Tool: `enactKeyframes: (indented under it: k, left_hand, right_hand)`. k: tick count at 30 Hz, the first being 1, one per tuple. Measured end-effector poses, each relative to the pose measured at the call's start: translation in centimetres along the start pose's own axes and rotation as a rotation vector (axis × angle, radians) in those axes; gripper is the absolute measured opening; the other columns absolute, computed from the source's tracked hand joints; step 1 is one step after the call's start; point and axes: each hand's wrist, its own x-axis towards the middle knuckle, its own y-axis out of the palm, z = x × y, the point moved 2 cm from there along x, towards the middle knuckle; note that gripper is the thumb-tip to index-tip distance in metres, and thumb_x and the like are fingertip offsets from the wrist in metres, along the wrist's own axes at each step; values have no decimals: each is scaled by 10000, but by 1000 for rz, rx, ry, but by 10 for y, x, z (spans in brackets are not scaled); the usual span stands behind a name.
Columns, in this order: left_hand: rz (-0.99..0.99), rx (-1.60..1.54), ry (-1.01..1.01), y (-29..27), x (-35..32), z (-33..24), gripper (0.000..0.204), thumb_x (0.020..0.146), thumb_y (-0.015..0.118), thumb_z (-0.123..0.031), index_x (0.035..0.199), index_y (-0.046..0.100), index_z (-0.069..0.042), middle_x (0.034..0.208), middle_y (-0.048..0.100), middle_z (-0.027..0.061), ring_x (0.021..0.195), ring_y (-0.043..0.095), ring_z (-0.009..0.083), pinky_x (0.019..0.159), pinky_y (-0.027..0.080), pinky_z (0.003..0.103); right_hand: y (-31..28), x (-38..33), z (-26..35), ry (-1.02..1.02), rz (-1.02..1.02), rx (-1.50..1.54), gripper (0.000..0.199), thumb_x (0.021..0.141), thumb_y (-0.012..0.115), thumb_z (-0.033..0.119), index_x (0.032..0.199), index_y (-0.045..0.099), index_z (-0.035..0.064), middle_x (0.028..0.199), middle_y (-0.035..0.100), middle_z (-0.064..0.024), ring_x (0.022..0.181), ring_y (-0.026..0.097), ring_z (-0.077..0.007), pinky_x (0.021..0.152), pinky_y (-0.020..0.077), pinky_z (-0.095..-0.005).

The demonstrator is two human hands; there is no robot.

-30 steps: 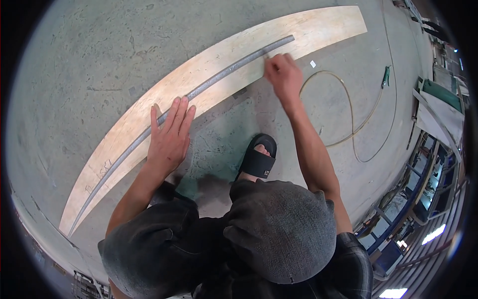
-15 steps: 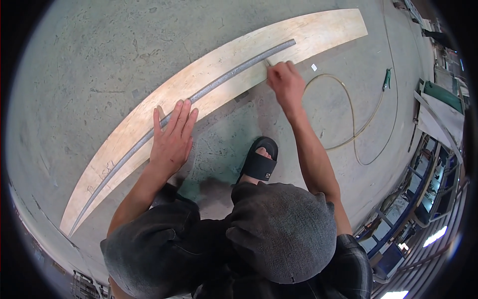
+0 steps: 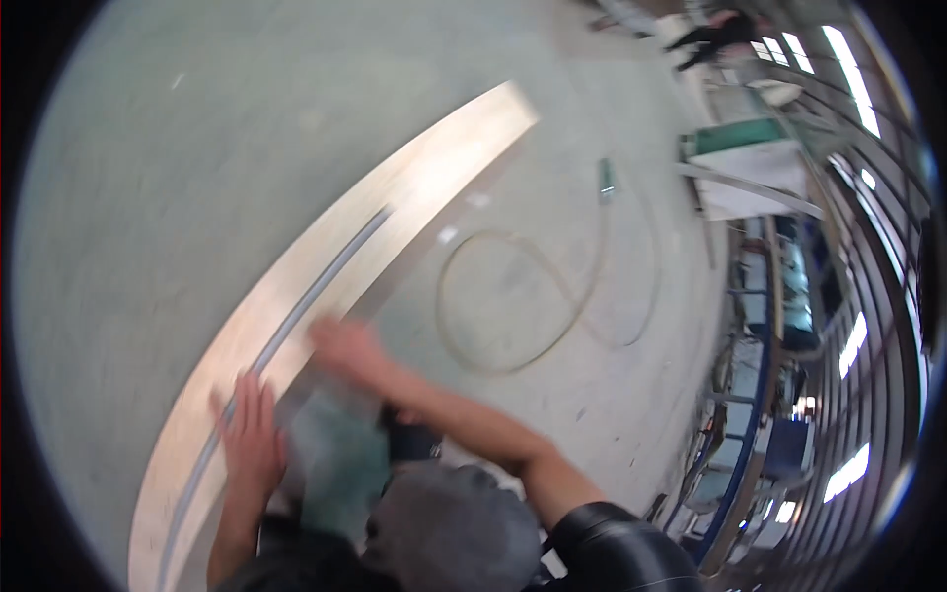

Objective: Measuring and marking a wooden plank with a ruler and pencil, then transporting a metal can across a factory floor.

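A long curved plywood board (image 3: 434,187) lies on the floor before me, blurred by motion. Along its face runs a bent grey rod or tube (image 3: 318,286). My left hand (image 3: 254,439) rests on the rod and board with its fingers stretched out flat. At the board's near edge is my right hand (image 3: 347,347), its fingers drawn together as in a pinch. Whatever sits in those fingers is too smeared to name.
A looped thin hose (image 3: 441,296) lies on the floor to the right, with a green-handled air gun (image 3: 606,183) near it. Farther right stand a white box with a green top (image 3: 745,178) and blue metal racks (image 3: 764,395). Another person (image 3: 720,35) is far off.
My view has swung to the right, so board and hose appear farther left. The right hand has come back along the rod, nearer my left hand, which stays flat on it.
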Motion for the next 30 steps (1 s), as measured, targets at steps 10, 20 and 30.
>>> enactKeyframes:
  k: [10, 20, 30]
  left_hand:
    - [20, 10, 16, -10, -27, 27, 956, 725, 794, -241, 1527, 338, 10, 1619, 303, 230, 1539, 238, 368, 1225, 74, 677]
    - [6, -54, 171, -10, 44, -16, 927, 839, 738, -394, 1571, 297, -36, 1649, 249, 200, 1551, 197, 336, 1255, 128, 556]
    - [32, -146, 165, -12, 39, -11, 919, 852, 732, -366, 1584, 278, -47, 1661, 197, 224, 1556, 166, 366, 1264, 159, 482]
  right_hand:
    - [-64, 28, 26, 386, -27, 189, 109, 866, 666, 113, 881, 560, 91, 850, 527, -110, 805, 597, -330, 645, 491, -433]
    - [-82, 31, -16, 635, -172, 248, 108, 894, 704, 125, 846, 624, 70, 774, 578, -102, 659, 639, -263, 564, 492, -361]
    - [-81, 69, -37, 317, -88, -92, 174, 849, 716, 120, 755, 574, 84, 738, 563, -84, 661, 599, -291, 566, 480, -422]
